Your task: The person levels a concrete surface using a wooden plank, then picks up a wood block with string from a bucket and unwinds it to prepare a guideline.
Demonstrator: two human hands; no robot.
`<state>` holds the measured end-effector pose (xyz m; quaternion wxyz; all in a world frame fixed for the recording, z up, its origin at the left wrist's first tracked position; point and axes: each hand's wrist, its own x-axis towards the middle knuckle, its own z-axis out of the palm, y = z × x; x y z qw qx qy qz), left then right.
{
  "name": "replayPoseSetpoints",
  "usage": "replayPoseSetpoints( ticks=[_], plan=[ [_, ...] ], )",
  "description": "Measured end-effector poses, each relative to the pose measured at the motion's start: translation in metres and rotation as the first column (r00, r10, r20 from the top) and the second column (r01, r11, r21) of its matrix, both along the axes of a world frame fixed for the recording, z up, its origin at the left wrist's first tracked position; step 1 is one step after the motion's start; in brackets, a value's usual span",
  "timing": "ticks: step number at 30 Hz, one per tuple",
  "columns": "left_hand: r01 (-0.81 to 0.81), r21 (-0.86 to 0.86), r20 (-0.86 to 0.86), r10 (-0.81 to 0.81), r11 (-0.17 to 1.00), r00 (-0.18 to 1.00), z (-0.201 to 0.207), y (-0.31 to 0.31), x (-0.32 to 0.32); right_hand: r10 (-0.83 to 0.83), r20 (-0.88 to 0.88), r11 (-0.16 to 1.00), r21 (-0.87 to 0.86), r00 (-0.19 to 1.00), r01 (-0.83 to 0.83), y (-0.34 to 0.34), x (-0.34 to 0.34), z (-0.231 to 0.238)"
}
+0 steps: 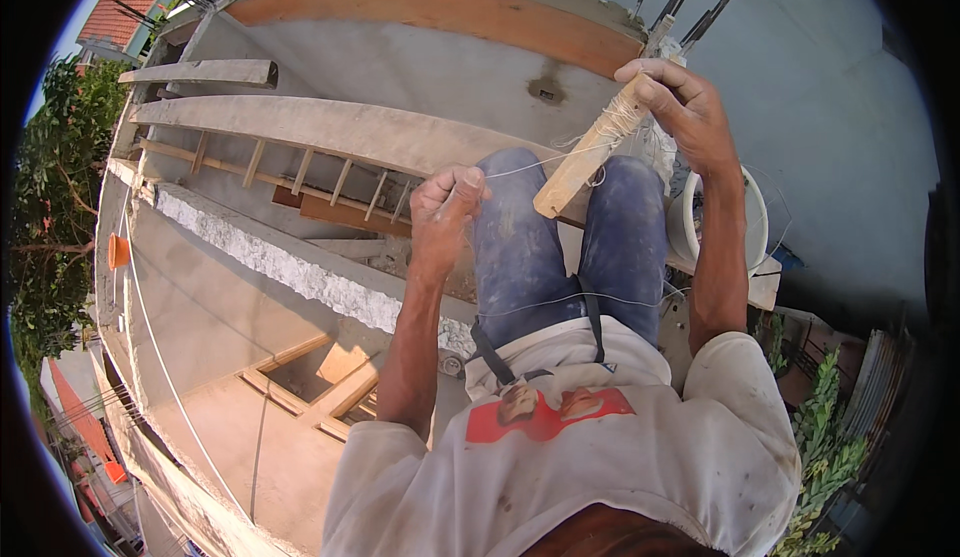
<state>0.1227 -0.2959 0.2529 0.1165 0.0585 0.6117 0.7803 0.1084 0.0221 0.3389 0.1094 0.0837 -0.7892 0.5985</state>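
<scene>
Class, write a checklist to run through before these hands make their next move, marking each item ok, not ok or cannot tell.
1. Stick held: ok; the right hand grips its upper end.
2. String held: ok; the left hand pinches it.
3. String running across to the stick: ok; it looks nearly straight.
4. Winding neat: not ok; loose loops stick out from the stick.
5. Thighs free of strands: not ok; a thin strand crosses in front of them.
6. Bucket contents: cannot tell; the right forearm hides much of it.
</scene>
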Motion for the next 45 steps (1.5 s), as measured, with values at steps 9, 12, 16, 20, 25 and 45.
replayPoseSetpoints(
  ticks=[9,12,16,20,25,45],
  plan=[
    [-0.149,-0.002,0.002,0.149,0.989,0.989,0.003,-0.021,0.005,0.328,0.134,0.594,-0.799,0.935,-0.094,0.004,0.019,-0.024],
    [-0.213,0.27,0.005,0.22,0.939,0.976,0.003,-0.039,-0.004,0.127,0.214,0.986,0.077,0.969,-0.146,0.012,0.024,-0.021],
    [-0.313,0.184,0.03,0.313,0.932,0.949,0.008,-0.047,0.001,-0.446,-0.154,0.888,0.044,0.882,0.457,-0.011,0.018,-0.036],
    [-0.399,0.192,0.06,0.395,0.897,0.917,-0.004,-0.067,-0.002,0.128,0.156,0.655,-0.755,0.979,0.034,0.023,0.028,-0.041],
    [-0.484,0.24,0.039,0.49,0.841,0.871,0.005,-0.11,-0.008,0.153,0.221,0.96,-0.266,0.963,-0.091,0.034,0.027,-0.052],
    [-0.717,-0.309,-0.158,0.71,0.625,0.686,-0.048,-0.19,0.027,-0.28,-0.102,0.955,0.073,0.954,0.288,0.014,0.017,-0.066]
  ],
)
